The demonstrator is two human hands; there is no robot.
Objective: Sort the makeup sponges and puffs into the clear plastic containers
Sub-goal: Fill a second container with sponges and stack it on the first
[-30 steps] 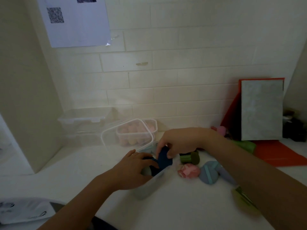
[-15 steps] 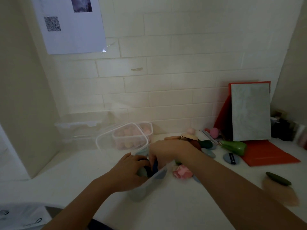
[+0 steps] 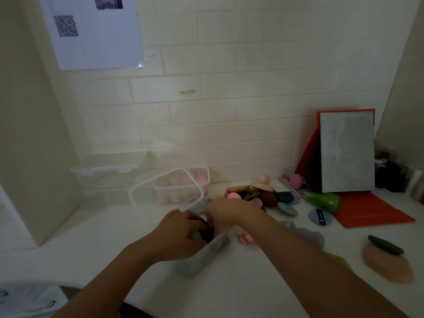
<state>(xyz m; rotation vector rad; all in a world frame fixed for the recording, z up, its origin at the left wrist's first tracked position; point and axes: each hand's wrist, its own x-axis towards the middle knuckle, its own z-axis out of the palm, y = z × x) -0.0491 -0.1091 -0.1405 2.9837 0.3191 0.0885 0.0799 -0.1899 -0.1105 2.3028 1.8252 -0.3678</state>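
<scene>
A clear plastic container lies tilted on the white counter in front of me. My left hand grips its left side, with the fingers curled over a grey-green puff inside. My right hand reaches down into the container from the right and is closed on a dark blue puff, most of it hidden between my hands. Loose sponges and puffs are piled just behind my right hand. A pink sponge lies beside the container.
A clear tub of pink sponges stands behind, with a loose lid leaning on it. Stacked clear boxes sit at the back left. To the right lie a blue puff, a beige puff, a green sponge and a red folder.
My right hand has pushed the dark blue puff down into the container, where my left hand has stayed. My head has turned right, showing more of the counter.
</scene>
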